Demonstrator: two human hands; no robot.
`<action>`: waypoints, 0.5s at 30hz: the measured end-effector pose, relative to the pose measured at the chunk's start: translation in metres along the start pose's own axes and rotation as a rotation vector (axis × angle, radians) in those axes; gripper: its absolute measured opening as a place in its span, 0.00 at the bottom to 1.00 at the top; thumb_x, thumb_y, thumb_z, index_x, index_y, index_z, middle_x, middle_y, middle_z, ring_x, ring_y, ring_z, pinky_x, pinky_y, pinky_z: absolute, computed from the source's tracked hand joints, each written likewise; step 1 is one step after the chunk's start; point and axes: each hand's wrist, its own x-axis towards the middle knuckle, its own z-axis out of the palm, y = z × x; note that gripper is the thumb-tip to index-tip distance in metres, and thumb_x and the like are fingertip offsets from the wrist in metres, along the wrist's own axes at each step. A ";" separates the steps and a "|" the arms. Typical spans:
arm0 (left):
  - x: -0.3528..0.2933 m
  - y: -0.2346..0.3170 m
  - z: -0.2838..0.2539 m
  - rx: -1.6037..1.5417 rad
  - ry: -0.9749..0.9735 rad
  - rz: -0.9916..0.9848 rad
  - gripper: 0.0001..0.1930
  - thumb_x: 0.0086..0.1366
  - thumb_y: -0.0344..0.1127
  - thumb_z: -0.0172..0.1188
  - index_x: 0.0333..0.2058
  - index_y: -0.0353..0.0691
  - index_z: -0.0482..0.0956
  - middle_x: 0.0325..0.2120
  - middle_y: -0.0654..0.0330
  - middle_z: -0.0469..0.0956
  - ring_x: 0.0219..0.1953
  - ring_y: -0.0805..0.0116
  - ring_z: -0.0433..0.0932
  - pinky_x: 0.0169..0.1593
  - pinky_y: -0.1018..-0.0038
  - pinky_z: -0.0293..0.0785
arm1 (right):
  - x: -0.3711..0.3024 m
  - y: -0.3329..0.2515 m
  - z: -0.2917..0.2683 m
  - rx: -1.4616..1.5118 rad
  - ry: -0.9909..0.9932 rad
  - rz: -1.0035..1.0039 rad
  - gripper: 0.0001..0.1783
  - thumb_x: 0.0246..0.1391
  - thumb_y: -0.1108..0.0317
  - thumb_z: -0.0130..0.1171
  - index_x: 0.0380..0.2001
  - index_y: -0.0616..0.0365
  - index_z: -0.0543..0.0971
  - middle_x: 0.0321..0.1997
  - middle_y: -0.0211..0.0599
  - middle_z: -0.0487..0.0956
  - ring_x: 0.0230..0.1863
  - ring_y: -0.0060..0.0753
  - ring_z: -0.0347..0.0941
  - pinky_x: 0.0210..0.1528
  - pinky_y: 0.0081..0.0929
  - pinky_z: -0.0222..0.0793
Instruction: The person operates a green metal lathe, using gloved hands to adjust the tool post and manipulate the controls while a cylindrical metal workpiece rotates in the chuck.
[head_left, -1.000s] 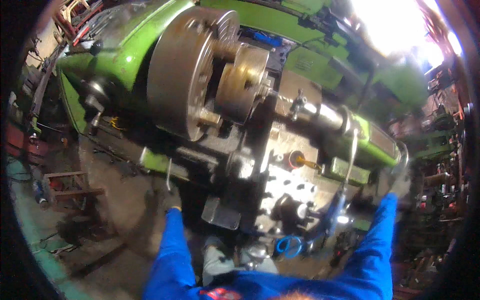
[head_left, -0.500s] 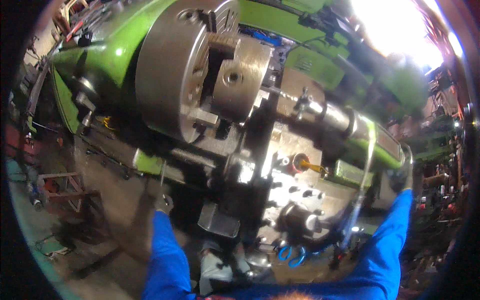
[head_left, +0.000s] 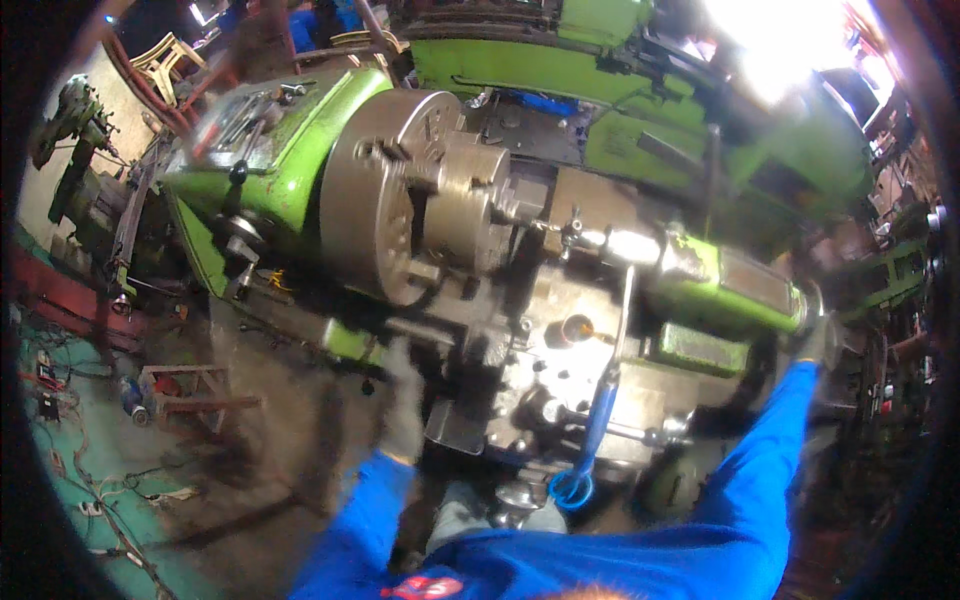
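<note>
A green metal lathe (head_left: 290, 150) fills the middle of the view. Its large grey chuck (head_left: 375, 205) holds a round steel part (head_left: 465, 200). The green tailstock (head_left: 720, 285) points at it from the right. My right hand (head_left: 818, 335), in a grey glove on a blue sleeve, grips the handwheel at the tailstock's far end. My left hand (head_left: 400, 410), also gloved, is blurred by motion. It is just below the chuck, at the left side of the grey carriage (head_left: 555, 385). Its fingers cannot be made out.
A blue cord loop (head_left: 575, 485) hangs from the carriage front. A second green machine (head_left: 640, 130) stands behind. A small red frame (head_left: 185, 385) and cables lie on the green floor at the left. Bright light glares at the top right.
The view has swung, so the chuck now sits further right and lower. My left hand has moved closer to the carriage. My right hand stays at the tailstock's end.
</note>
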 end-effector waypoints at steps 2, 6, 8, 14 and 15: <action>-0.024 0.012 0.043 0.339 -0.249 0.447 0.49 0.71 0.62 0.56 0.75 0.32 0.48 0.74 0.42 0.53 0.75 0.48 0.53 0.75 0.58 0.53 | 0.000 -0.007 0.001 -0.025 0.012 -0.022 0.37 0.68 0.46 0.51 0.70 0.62 0.68 0.71 0.45 0.73 0.68 0.42 0.69 0.71 0.40 0.64; -0.028 -0.005 0.087 0.684 -0.331 0.566 0.60 0.63 0.72 0.58 0.75 0.30 0.44 0.75 0.34 0.45 0.78 0.37 0.45 0.78 0.53 0.44 | -0.003 -0.003 -0.003 -0.048 0.020 -0.017 0.36 0.69 0.48 0.50 0.70 0.62 0.68 0.71 0.45 0.73 0.68 0.41 0.70 0.71 0.40 0.64; -0.025 -0.012 0.088 0.695 -0.364 0.552 0.60 0.62 0.73 0.59 0.76 0.31 0.46 0.75 0.34 0.44 0.77 0.34 0.43 0.77 0.49 0.43 | 0.000 -0.005 0.009 -0.032 0.016 -0.031 0.35 0.69 0.49 0.49 0.70 0.62 0.68 0.71 0.45 0.73 0.68 0.41 0.70 0.71 0.39 0.64; -0.027 0.008 0.088 0.847 -0.341 0.555 0.58 0.65 0.72 0.55 0.75 0.28 0.45 0.75 0.33 0.46 0.77 0.34 0.46 0.77 0.51 0.47 | 0.006 -0.003 0.013 -0.036 -0.017 -0.052 0.33 0.71 0.52 0.47 0.70 0.62 0.69 0.71 0.45 0.73 0.69 0.40 0.70 0.72 0.38 0.63; -0.028 0.014 0.087 0.862 -0.338 0.566 0.58 0.66 0.71 0.55 0.75 0.28 0.45 0.75 0.33 0.46 0.77 0.34 0.46 0.78 0.51 0.46 | 0.005 -0.001 0.015 -0.043 -0.027 -0.047 0.32 0.71 0.53 0.47 0.70 0.62 0.69 0.71 0.45 0.73 0.69 0.40 0.70 0.72 0.38 0.63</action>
